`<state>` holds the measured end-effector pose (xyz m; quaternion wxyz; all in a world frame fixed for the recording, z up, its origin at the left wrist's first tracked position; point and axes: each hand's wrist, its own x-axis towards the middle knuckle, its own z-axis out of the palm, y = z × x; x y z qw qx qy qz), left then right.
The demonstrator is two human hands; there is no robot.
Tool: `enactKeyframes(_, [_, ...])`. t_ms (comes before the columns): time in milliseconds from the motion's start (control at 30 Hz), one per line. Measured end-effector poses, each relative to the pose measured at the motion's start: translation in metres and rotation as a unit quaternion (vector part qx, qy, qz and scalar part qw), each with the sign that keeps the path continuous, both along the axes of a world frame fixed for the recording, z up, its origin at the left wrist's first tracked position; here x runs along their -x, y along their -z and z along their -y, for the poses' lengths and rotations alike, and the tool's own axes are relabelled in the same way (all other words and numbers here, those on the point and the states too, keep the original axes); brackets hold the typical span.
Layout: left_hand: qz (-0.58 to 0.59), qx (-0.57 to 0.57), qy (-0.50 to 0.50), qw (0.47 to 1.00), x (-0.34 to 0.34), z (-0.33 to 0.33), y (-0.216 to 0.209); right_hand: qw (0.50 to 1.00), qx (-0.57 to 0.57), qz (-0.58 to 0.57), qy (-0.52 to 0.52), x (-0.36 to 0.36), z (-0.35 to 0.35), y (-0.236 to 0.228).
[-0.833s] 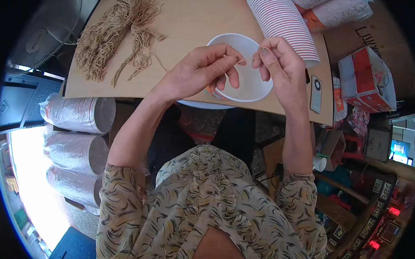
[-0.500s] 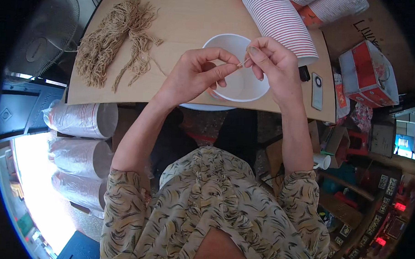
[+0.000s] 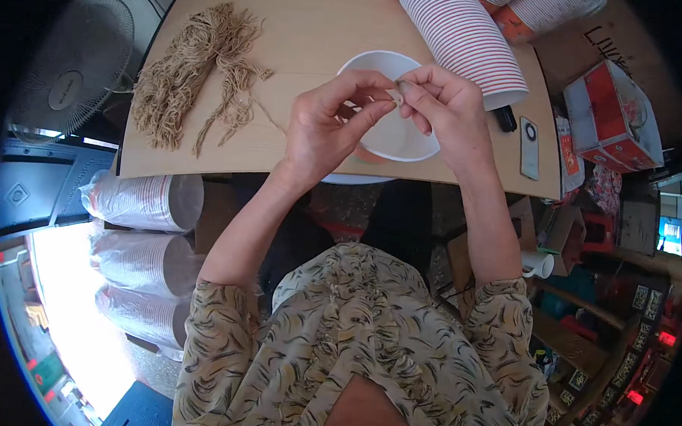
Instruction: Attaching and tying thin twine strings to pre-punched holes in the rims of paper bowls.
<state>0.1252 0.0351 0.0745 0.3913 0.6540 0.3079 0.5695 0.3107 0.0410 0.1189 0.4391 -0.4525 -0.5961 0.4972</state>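
Observation:
My left hand (image 3: 321,126) and my right hand (image 3: 451,115) meet over a white paper bucket (image 3: 400,140) near the table's front edge. Thumb and finger of each are pinched on a thin tan string, whose small bit (image 3: 397,98) shows between the fingertips. I cannot make out whether it forms a loop or a knot. From the left hand a strand of this string (image 3: 272,120) trails back toward a heap of tan string (image 3: 184,72) at the left. A few loose strands (image 3: 236,97) lie beside the heap. Both hands partly hide the bucket's rim.
A long stack of nested white paper buckets (image 3: 471,48) lies behind my right hand. A phone (image 3: 529,148) rests at the table's right edge, near an open red-and-white box (image 3: 614,121). Bagged bucket stacks (image 3: 136,262) lie below left; a fan (image 3: 72,68) stands beyond.
My hands have drawn slightly closer together, the fingertips now almost touching on the string. The whole view has shifted a little to the right.

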Motion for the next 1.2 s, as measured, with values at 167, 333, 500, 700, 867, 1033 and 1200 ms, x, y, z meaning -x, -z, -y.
enactKeyframes(167, [-0.037, -0.033, -0.021, 0.999, 0.0, 0.003, -0.002, 1.0, 0.012, 0.016, 0.004, 0.003, 0.001, -0.005])
enactKeyframes(333, [-0.054, -0.051, -0.045, 0.996, 0.0, 0.0, 0.005, 0.999, -0.018, 0.026, 0.014, 0.005, 0.0, -0.004])
enactKeyframes(500, [-0.076, -0.057, -0.058, 0.994, 0.002, 0.003, 0.001, 0.999, 0.011, 0.031, 0.037, 0.007, 0.002, -0.008])
enactKeyframes(700, [-0.112, -0.162, -0.086, 0.977, 0.001, 0.001, 0.0, 0.999, 0.043, 0.013, 0.014, 0.005, 0.001, -0.01])
enactKeyframes(867, [-0.117, -0.164, -0.097, 0.975, -0.001, 0.001, 0.003, 0.998, 0.054, 0.019, 0.01, 0.006, 0.0, -0.011])
enactKeyframes(1033, [-0.138, -0.177, -0.11, 0.968, 0.0, 0.003, 0.002, 0.997, 0.055, 0.043, 0.011, 0.006, 0.002, -0.015])
enactKeyframes(1200, [-0.157, -0.172, -0.11, 0.966, 0.003, 0.005, -0.001, 0.997, 0.065, 0.043, 0.004, 0.003, -0.003, -0.01])
